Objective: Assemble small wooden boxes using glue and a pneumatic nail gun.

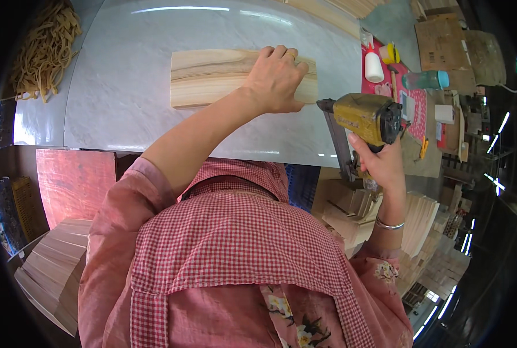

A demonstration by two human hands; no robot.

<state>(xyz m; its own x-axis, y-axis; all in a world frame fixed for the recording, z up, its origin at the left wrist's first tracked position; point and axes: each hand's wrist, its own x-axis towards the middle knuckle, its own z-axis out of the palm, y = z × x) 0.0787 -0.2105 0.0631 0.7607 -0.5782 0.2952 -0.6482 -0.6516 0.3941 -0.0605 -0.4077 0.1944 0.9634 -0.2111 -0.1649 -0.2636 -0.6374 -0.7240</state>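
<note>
A pale wooden board (203, 72) with brown grain lies lengthwise on the grey marbled tabletop (212, 132). Reaching across it, my left hand (277, 80) grips its right part, fingers bent over the far edge and thumb at the near edge. My right hand (380, 162) is wrapped round the handle of a yellow and black nail gun (360, 116). The gun's nose points left, close to the board's near right corner; I cannot tell whether it touches. Its long dark magazine slants down toward me.
At the right stand a white squeeze bottle (374, 65), a teal-capped jar (425, 80), a yellow tape roll (390, 53) and a hammer (393, 81). A heap of tan bands (45, 49) lies at the far left. Stacked boards (418, 223) fill the lower right; planks (55, 267) lean lower left.
</note>
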